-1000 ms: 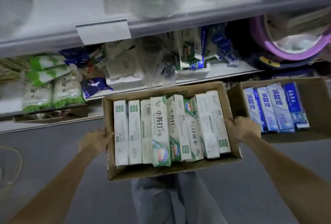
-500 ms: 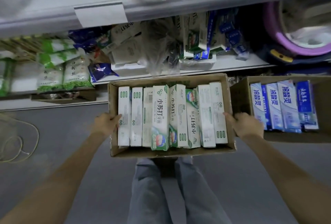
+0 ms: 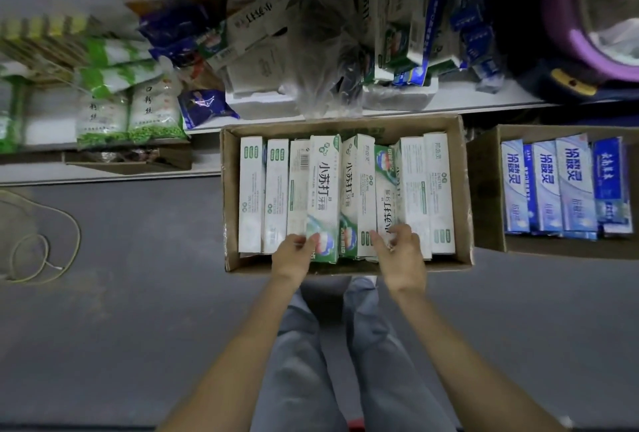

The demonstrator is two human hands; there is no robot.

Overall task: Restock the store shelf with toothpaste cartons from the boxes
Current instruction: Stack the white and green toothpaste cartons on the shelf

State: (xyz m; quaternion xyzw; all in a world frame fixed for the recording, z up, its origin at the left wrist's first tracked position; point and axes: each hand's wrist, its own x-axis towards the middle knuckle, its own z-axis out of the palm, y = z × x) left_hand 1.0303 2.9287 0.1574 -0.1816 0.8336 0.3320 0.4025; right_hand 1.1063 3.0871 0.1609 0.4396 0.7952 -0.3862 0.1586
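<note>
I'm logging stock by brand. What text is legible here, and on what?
"小苏打 牙膏": green-and-white carton, middle box.
"小苏打": neighbouring carton on its right; also the upside-down carton beside that.
"冷酸灵": pale blue cartons, right-hand box.
"小苏打": tilted carton on the shelf.
Too blurred: fine print, green bags, dark blue carton.

Green-white packets (image 3: 102, 113), purple basin (image 3: 584, 51), looped cord (image 3: 77, 238), clear plastic bag (image 3: 321, 61)

The left hand (image 3: 293, 254) and right hand (image 3: 398, 251) are bare, forearms (image 3: 466, 345) uncovered, legs in loose faded grey-blue trousers (image 3: 304, 366).
</note>
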